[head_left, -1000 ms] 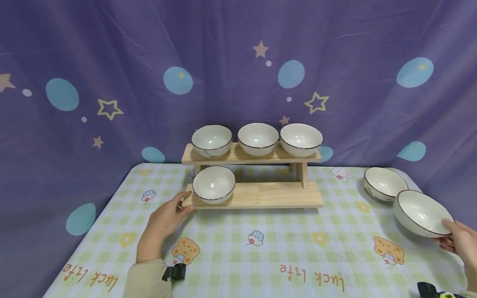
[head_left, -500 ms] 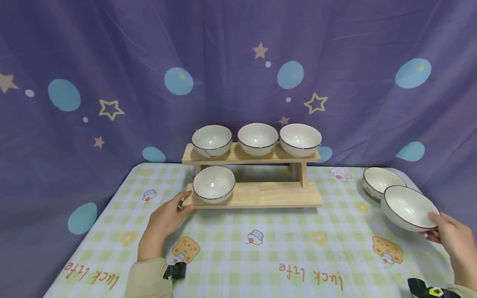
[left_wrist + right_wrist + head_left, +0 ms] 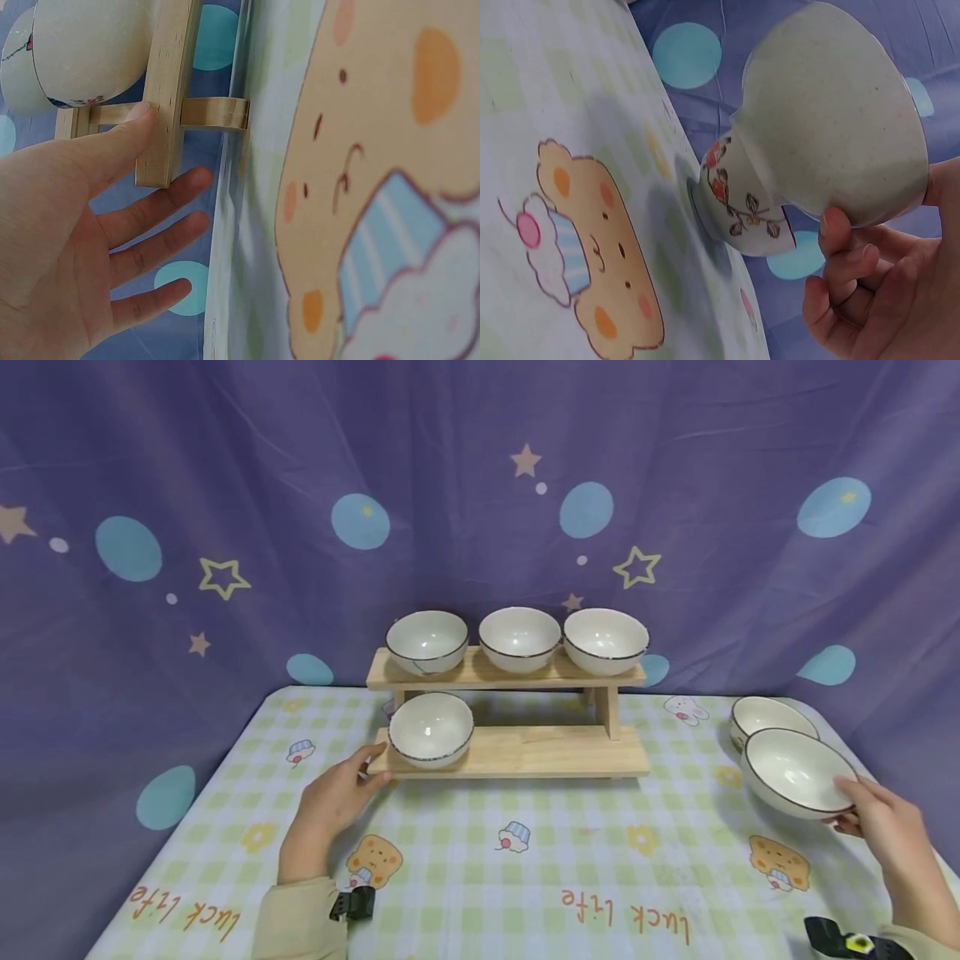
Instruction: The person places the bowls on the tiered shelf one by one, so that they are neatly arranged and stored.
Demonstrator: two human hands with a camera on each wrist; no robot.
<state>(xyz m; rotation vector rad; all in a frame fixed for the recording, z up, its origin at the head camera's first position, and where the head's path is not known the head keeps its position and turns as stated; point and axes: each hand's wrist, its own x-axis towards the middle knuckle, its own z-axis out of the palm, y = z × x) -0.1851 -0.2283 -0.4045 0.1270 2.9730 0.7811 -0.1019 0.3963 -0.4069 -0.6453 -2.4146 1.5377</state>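
My right hand (image 3: 892,827) grips a white bowl (image 3: 798,772) with a dark rim, thumb at the rim and fingers underneath. This bowl is raised and tilted, and its pale underside fills much of the right wrist view. Behind it, a second bowl (image 3: 765,714) stands on the cloth; flowers show on its side in the right wrist view. At the left end of a two-tier wooden rack (image 3: 555,752), my left hand (image 3: 333,802) touches the lower board with thumb and index finger. Its other fingers (image 3: 161,240) spread out straight. One bowl (image 3: 431,731) sits on that board beside it.
Along the rack's upper board stand three more bowls: a left one (image 3: 427,643), a middle one (image 3: 520,640) and a right one (image 3: 606,642). A checked tablecloth (image 3: 577,868) with printed cartoons covers the table. Close behind hangs a purple curtain (image 3: 465,485).
My right hand has carried its bowl leftward and slightly farther back, so it now overlaps the standing bowl more in the head view. My left hand and the rack have stayed in place.
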